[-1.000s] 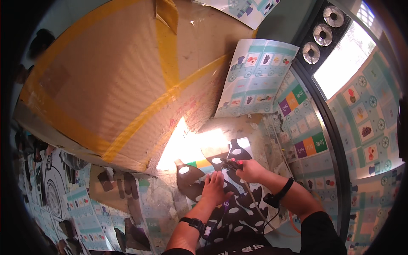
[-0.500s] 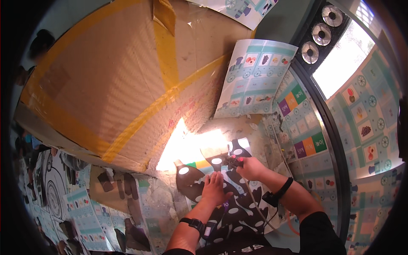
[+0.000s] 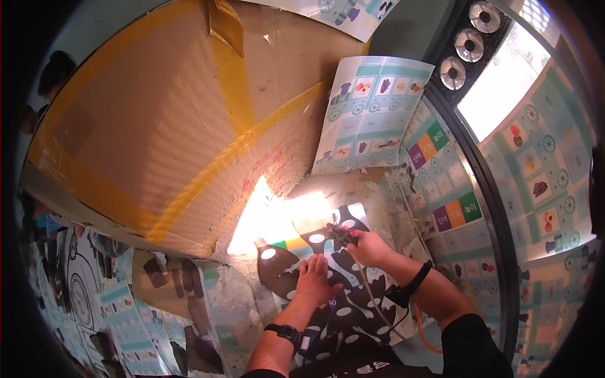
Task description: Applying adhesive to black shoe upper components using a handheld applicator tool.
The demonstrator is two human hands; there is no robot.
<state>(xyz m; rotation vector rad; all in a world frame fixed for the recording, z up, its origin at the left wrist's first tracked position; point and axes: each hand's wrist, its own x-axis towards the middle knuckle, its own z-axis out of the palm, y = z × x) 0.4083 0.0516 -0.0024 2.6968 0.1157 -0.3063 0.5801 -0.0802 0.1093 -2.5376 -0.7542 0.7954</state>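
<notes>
A black sheet with white oval spots and ragged cutouts lies in front of me, over printed paper sheets. My left hand rests flat on it, fingers stretched forward. My right hand is closed around a dark hand tool with red parts, whose exact kind is too small to make out. The tool's front end is at the sheet's far edge, right of and beyond my left fingertips. From the right hand a pale cord runs down toward me over the spotted sheet.
A big cardboard box with yellow tape stands at the far left. A curved printed sheet leans beside it. Printed panels and a dark metal frame bound the right side. Dark scraps and paper lie at lower left. Bright sunlight falls mid-scene.
The tool in my right hand has moved slightly left and turned, showing more of its dark front end. My left hand stays flat on the sheet. The whole view has shifted a little left.
</notes>
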